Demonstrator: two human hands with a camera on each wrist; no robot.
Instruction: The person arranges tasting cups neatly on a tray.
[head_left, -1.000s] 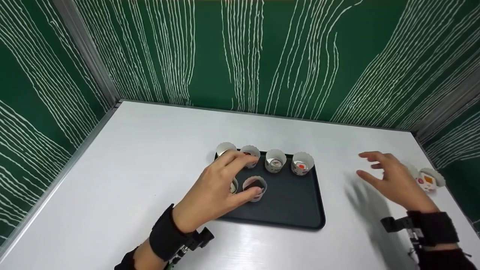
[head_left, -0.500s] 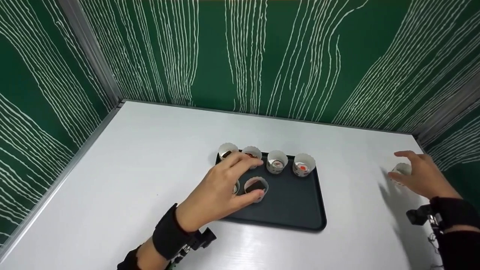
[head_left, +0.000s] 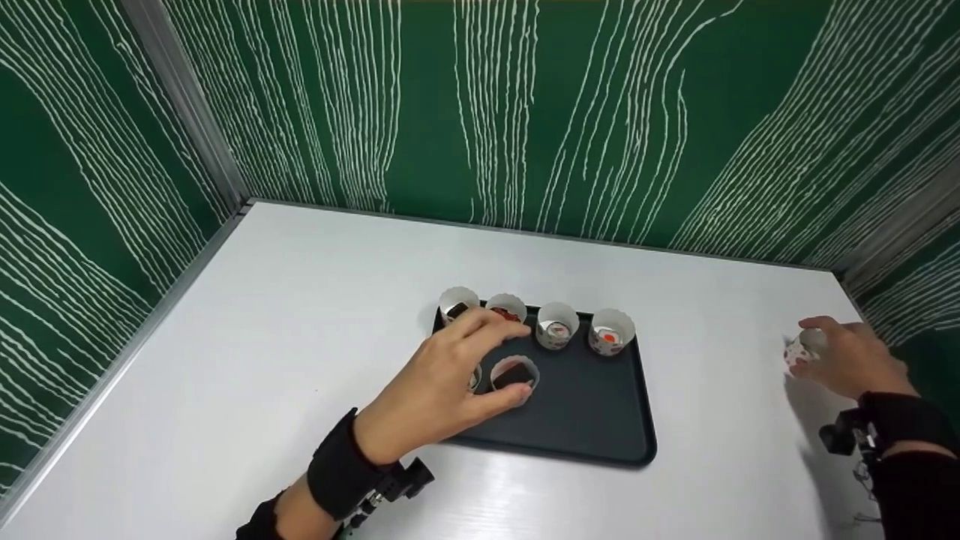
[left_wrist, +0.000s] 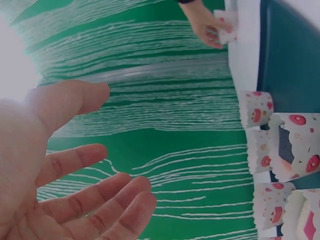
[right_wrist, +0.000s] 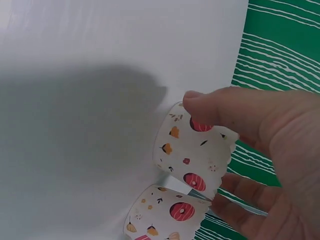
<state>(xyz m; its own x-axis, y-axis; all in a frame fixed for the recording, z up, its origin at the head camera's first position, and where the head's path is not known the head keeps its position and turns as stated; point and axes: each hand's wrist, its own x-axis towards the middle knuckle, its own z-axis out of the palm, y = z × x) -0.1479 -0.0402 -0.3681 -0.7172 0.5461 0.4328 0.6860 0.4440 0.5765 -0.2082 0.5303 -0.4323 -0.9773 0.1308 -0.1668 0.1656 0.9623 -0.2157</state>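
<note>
At the far right of the table, my right hand (head_left: 859,360) holds a patterned paper baking cup (head_left: 796,351). In the right wrist view, the thumb presses the outer wall of that baking cup (right_wrist: 187,145) and the fingers sit at its rim. A second paper baking cup (right_wrist: 165,215) stands beside it, hidden behind the hand in the head view. My left hand (head_left: 442,382) hovers over the left part of the dark tray (head_left: 592,412), thumb and fingers spread, holding nothing. Just by its thumb stands a baking cup (head_left: 516,361) with a dark piece inside.
Along the tray's back edge stand several baking cups, among them one with a red-orange piece (head_left: 611,341) and one with a round pale piece (head_left: 556,330). Another cup (head_left: 475,376) is mostly covered by my left hand. Green walls with white lines (head_left: 427,112) enclose the white table (head_left: 337,300).
My right hand has moved right to the paper baking cups at the table's right side and taken hold of one. My left hand has stayed nearly still over the tray.
</note>
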